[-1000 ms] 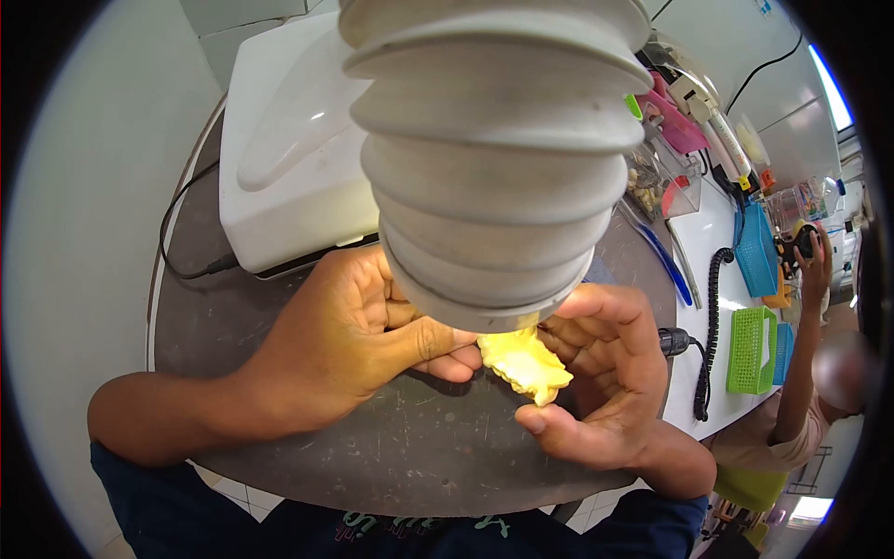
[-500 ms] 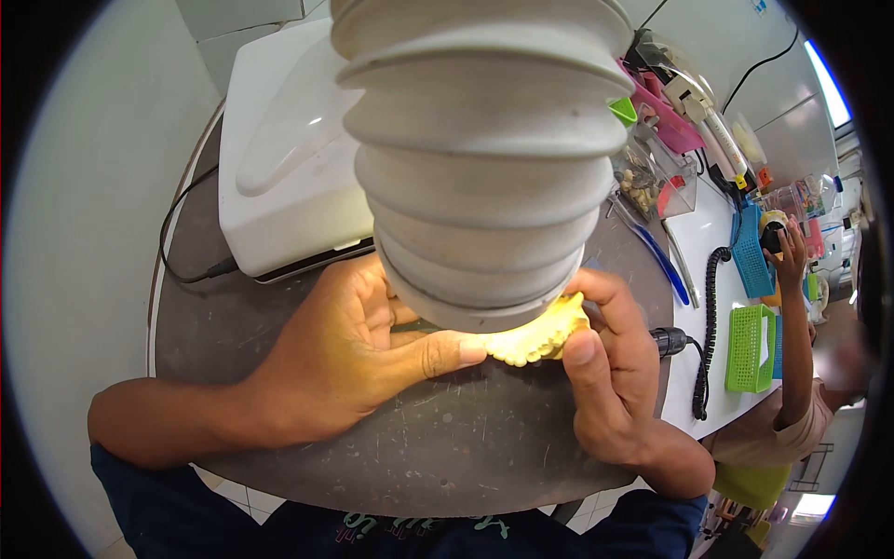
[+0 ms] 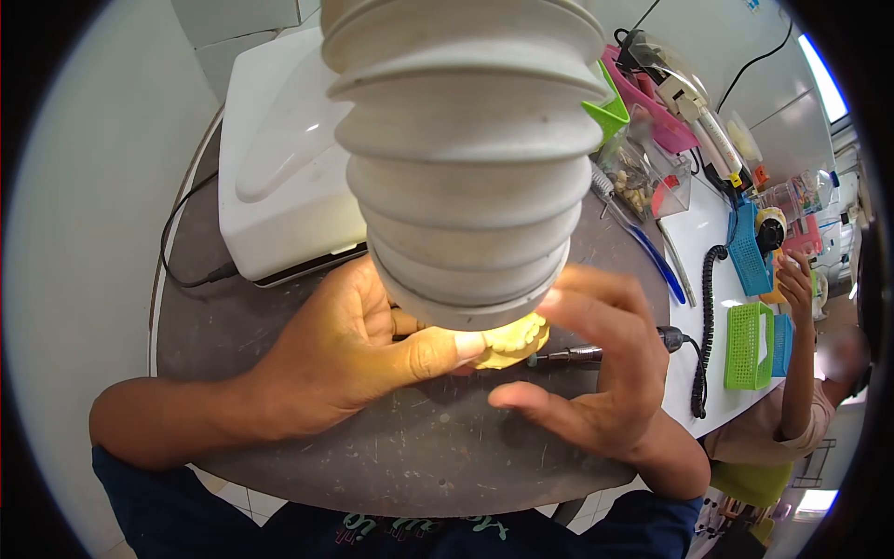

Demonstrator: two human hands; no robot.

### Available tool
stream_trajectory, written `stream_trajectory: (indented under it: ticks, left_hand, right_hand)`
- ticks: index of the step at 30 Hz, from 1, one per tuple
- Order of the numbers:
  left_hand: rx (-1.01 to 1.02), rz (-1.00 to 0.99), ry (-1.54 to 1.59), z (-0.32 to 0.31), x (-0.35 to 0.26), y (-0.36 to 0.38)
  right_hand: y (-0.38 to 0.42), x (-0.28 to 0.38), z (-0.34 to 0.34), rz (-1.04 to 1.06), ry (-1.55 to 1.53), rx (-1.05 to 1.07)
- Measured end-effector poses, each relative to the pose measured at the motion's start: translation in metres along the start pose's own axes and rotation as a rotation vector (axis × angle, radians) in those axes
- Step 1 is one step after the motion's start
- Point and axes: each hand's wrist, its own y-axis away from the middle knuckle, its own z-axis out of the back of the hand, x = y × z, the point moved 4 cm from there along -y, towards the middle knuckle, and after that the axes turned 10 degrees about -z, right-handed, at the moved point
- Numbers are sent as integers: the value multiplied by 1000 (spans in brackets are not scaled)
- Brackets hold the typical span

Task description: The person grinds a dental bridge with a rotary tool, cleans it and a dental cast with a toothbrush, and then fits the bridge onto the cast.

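The left hand is gripping the yellow dental cast beneath the grey suction hose. The right hand is hovering spread and empty beside the handpiece lying on the bench. Judging by this, trimming is not under way.

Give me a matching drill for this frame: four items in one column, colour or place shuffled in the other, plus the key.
Items:
1. dental cast
2. ribbed hose
3. handpiece
4. mesh basket

Descriptions:
A. green, on the white counter at right
B. yellow, pinched in the left hand
C. grey, hanging over the hands
D. lying on the dark table beside the open right hand

Pairs: 1-B, 2-C, 3-D, 4-A
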Motion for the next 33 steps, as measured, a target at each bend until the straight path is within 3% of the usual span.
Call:
stream_trajectory:
  ticks: [8,10,13,17,25,33]
  left_hand:
    - [7,100,93,-3,5,1]
    - [7,-114,34,-5,2,0]
    - [5,-174,22,-8,-3,1]
    - [93,-194,-99,-9,-2,3]
    - [1,-205,-103,-7,-2,3]
    - [-1,-159,-117,-7,-5,4]
  right_hand:
    - [4,-1,-2,-40,5,40]
    - [4,-4,-2,-113,-31,50]
    - [5,-7,-2,-130,-59,85]
    - [9,-13,-2,-257,-198,62]
    - [16,-21,-9,-372,-360,58]
    - [18,-23,-10,-365,-383,63]
